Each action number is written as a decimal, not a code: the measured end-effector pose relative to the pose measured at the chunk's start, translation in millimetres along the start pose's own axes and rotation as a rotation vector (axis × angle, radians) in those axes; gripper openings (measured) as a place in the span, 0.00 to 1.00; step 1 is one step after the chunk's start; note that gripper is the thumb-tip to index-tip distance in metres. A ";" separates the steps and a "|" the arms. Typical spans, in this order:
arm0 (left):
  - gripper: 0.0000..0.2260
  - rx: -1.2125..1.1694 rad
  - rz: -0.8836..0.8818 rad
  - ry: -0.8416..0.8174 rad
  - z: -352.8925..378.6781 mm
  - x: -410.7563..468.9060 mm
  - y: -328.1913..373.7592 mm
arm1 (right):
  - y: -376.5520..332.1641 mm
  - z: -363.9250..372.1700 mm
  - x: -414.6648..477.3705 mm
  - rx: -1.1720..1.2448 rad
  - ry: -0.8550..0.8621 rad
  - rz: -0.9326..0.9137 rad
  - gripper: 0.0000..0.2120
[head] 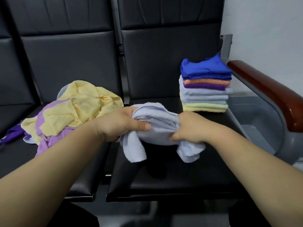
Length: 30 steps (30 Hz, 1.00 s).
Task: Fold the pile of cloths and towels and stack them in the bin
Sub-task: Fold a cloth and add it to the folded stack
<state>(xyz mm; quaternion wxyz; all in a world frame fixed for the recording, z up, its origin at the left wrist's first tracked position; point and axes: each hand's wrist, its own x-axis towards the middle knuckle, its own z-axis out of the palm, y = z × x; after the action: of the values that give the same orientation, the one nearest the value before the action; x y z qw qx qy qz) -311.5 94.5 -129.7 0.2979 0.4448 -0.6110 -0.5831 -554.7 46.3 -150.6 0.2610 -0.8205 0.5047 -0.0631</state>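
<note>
Light-blue towel (155, 123) runs left-to-right, all bunched, with left hand (121, 125) and right hand (188, 128) each clamped on an end, corners dangling.

The light is soft, even and fairly dim, coming from above. Right beneath the left hand (119, 123) and right hand (188, 128), the pale blue cloth (155, 123) they grip casts a dark shadow on the black seat (164, 181). The white wall (265, 30) beyond the right hand is brightest; the wooden armrest (262, 86) there carries a small glare. Wide-angle distortion bends the seat backs (73, 54) above the hands. Detail is slightly soft throughout
</note>
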 end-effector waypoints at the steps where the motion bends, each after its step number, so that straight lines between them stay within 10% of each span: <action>1: 0.17 0.066 0.009 0.000 1.7 0.3 2.8 | -1.2 -3.4 0.6 0.013 0.030 -0.005 0.17; 6: 0.13 0.733 -0.078 0.111 -6.4 -3.9 29.3 | -18.0 -35.9 -7.8 0.087 0.038 -0.055 0.08; 13: 0.03 0.512 0.078 0.232 -22.2 -28.9 122.4 | -63.1 -116.0 -23.2 0.157 -0.011 -0.145 0.11; 20: 0.21 0.114 0.169 0.191 -30.4 -34.5 186.2 | -109.9 -182.9 -39.8 -0.226 0.122 -0.034 0.20; 26: 0.08 1.040 -0.059 0.302 -9.0 -48.2 222.2 | -137.7 -215.7 -60.0 -0.049 0.200 -0.025 0.17; 30: 0.10 0.536 0.004 0.250 -26.3 -64.9 238.2 | -137.2 -222.1 -74.9 0.159 0.066 -0.067 0.20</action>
<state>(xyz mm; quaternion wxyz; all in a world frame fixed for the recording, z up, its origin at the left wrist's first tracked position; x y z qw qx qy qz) -307.3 122.4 117.1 0.2437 0.5748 -0.7028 -0.3411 -563.3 78.4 119.0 0.3061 -0.8110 0.4789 -0.1387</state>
